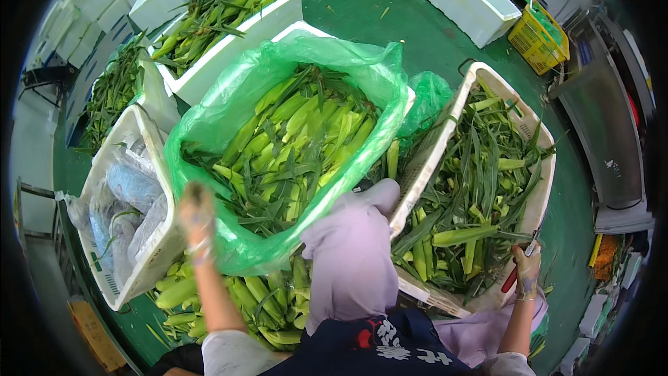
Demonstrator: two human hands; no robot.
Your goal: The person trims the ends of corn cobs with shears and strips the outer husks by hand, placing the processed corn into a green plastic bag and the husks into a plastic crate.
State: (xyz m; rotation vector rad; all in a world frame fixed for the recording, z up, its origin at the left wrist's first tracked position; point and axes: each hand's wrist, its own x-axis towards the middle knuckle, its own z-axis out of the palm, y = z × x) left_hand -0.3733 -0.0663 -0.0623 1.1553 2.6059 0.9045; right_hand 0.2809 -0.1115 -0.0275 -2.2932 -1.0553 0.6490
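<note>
My right hand (527, 269), gloved, grips red-handled pruning shears (510, 278) beside the front right rim of a white plastic crate (545, 167). Corn leaves and husk trimmings (477, 151) fill that crate. My left hand (197, 214), also gloved, is blurred at the left edge of a green plastic bag (235, 99); whether it holds anything is unclear. The bag lines a white foam box (404, 102) and holds many husked-on corn ears (308, 125). More corn ears (255, 292) are heaped below my left forearm.
On the left, a white crate (162, 219) holds plastic-wrapped packs (133, 188). A foam box (245, 36) of corn stands behind it. Farther off are a foam box (469, 2), a yellow basket (537, 39) and a metal cart (600, 104). The floor (355, 0) is green.
</note>
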